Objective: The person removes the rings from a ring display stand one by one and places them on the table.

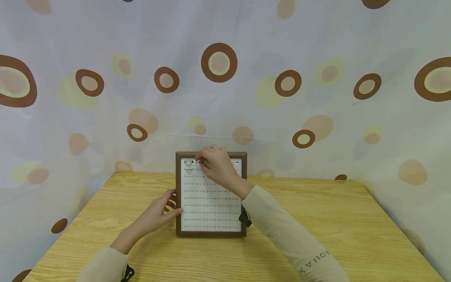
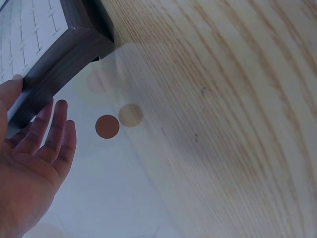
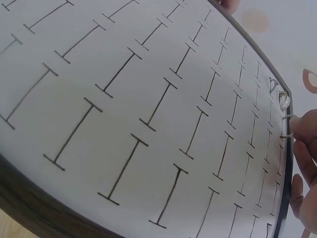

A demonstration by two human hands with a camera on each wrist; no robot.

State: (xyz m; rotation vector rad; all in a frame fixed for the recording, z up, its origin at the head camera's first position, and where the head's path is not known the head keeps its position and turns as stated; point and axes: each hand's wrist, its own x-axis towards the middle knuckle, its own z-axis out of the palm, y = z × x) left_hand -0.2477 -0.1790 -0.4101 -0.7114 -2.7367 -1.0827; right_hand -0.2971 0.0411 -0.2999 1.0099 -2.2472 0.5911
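While the left hand [image 1: 159,212] pressed relaxed fingers against the near-left edge of the dark-framed white slotted ring tray [image 1: 210,233], steadying it | right hand [image 1: 219,165] pinched a thin silver ring [image 3: 287,127] at the far row | wooden table [image 1: 334,219] beneath.

Wooden table [image 1: 317,219] before circle-patterned curtain [image 1: 317,58].

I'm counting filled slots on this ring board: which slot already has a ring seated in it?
The top-left corner slot: a ring sits there, beside the ring pinched in the right hand. The other visible slots are bare.
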